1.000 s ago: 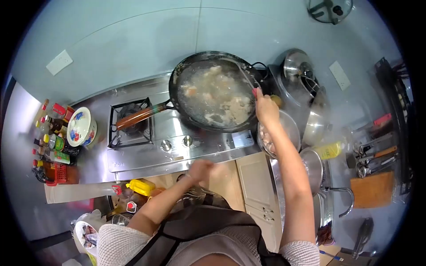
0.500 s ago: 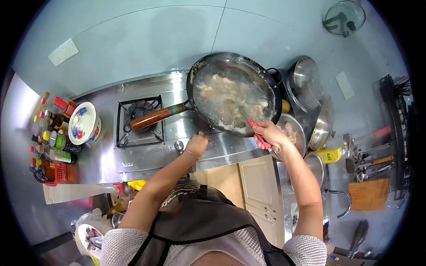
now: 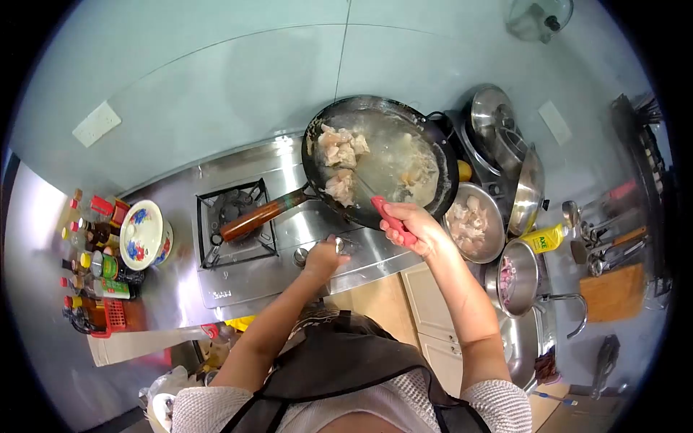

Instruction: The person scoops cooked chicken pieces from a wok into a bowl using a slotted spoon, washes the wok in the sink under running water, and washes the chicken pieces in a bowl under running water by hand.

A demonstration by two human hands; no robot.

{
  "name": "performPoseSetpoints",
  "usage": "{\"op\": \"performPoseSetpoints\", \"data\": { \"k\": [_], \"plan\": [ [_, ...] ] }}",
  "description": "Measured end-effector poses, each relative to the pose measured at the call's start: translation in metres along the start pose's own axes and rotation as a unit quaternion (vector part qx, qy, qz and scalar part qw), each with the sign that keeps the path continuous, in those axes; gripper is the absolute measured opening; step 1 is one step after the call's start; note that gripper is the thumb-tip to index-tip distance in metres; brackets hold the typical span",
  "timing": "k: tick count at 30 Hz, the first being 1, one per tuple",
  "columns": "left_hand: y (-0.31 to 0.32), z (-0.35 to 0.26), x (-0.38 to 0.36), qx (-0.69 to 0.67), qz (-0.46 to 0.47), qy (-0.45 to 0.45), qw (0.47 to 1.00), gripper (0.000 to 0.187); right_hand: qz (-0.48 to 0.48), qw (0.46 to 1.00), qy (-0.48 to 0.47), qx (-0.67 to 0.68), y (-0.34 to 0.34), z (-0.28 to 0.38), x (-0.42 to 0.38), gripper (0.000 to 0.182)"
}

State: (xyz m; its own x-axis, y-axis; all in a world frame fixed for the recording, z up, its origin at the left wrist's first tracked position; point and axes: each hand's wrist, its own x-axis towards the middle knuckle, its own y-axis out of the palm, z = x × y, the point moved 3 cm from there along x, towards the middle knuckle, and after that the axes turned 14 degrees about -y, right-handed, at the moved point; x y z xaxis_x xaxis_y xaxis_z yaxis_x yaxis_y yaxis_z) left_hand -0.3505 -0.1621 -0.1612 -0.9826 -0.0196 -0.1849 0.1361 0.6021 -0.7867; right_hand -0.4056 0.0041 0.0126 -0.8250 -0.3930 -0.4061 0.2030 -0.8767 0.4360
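Note:
My right hand [image 3: 411, 229] is closed around the red handle of a spatula [image 3: 386, 209]. Its metal shaft slants up and left over the rim of a large black wok [image 3: 312, 172]; the blade is hard to make out by the meat. Pale meat chunks [image 3: 342, 146] are gathered at the wok's left side, with cloudy, steaming liquid around them. The wok's wooden handle [image 3: 263, 215] points left over the other burner. Below the wok, my left hand [image 3: 323, 260] has its fingers at a stove knob [image 3: 338, 245] on the hob's front, seemingly gripping it.
Right of the wok are a metal bowl of raw meat pieces [image 3: 469, 227], a smaller bowl with reddish pieces [image 3: 507, 278] and a yellow bottle [image 3: 545, 238]. An enamel basin [image 3: 144, 234] and several sauce bottles [image 3: 101, 265] stand left of the burner [image 3: 234, 206].
The spatula and my right hand have moved left, and meat now lies bunched at the wok's left side. My left hand stays near the knob. The view has shifted, showing more of the bowls.

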Motion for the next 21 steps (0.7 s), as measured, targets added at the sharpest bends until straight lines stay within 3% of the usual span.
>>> {"op": "performPoseSetpoints", "data": {
  "k": [3, 5, 7, 10, 14, 16, 20, 21],
  "plan": [
    [-0.032, -0.002, -0.037, 0.001, -0.019, -0.023, 1.000, 0.045, -0.010, 0.998, -0.036, -0.050, 0.003, 0.006, 0.000, 0.027],
    [-0.046, 0.009, -0.062, -0.046, -0.025, -0.025, 0.998, 0.034, -0.020, 0.997, -0.043, -0.057, 0.001, 0.010, -0.002, 0.029],
    [-0.070, 0.007, -0.085, -0.025, 0.058, -0.095, 0.993, 0.027, -0.030, 0.996, -0.050, -0.066, -0.001, 0.016, -0.006, 0.031],
    [-0.083, 0.018, -0.113, -0.050, 0.019, -0.123, 0.991, 0.024, -0.037, 0.996, -0.062, -0.046, -0.004, 0.021, -0.018, 0.031],
    [-0.087, 0.021, -0.125, -0.080, -0.039, -0.092, 0.992, 0.016, -0.049, 0.995, -0.067, -0.057, -0.016, 0.025, -0.031, 0.036],
    [-0.094, 0.013, -0.127, -0.154, -0.165, 0.025, 0.974, 0.012, -0.045, 0.997, -0.057, -0.038, -0.022, 0.030, -0.042, 0.035],
    [-0.110, -0.004, -0.126, -0.142, -0.121, 0.038, 0.982, 0.014, -0.047, 0.994, -0.094, -0.037, -0.041, 0.049, -0.084, 0.032],
    [-0.113, -0.007, -0.123, -0.149, -0.146, 0.062, 0.976, 0.014, -0.049, 0.993, -0.104, -0.016, -0.047, 0.056, -0.098, 0.031]
  ]
}}
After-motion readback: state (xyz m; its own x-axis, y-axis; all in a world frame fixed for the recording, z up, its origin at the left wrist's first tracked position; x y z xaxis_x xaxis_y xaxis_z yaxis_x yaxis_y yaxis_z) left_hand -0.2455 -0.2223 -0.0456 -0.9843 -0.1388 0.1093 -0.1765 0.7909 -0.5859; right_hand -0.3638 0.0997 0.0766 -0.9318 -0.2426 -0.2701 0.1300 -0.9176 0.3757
